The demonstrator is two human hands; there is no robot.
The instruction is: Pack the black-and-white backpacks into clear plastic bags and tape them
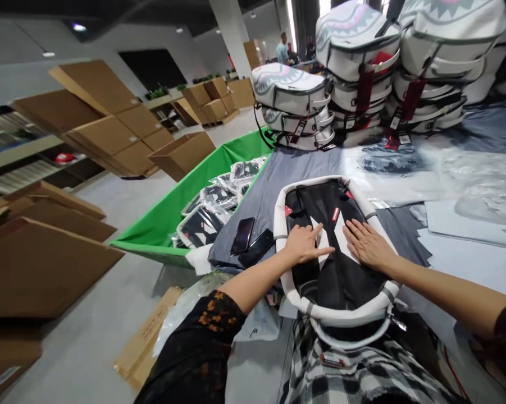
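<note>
A black-and-white backpack (332, 286) lies on the table edge in front of me, its black strap side facing up and its white rim all around. My left hand (306, 244) rests on the left white strap patch, thumb and index finger stretched apart. On the right white patch my right hand (368, 245) lies flat with its fingers extended. Both palms press on the backpack and neither grips it. A white carry handle (349, 341) hangs over the near edge, close to my checked clothing.
Stacked white backpacks (295, 95) stand at the back of the table. Left of me, a green bin (151, 230) holds several bagged backpacks. A phone (243, 234) and a dark case (258, 248) lie beside it. Clear plastic bags (492, 191) spread at right; cardboard boxes (37, 269) fill the left.
</note>
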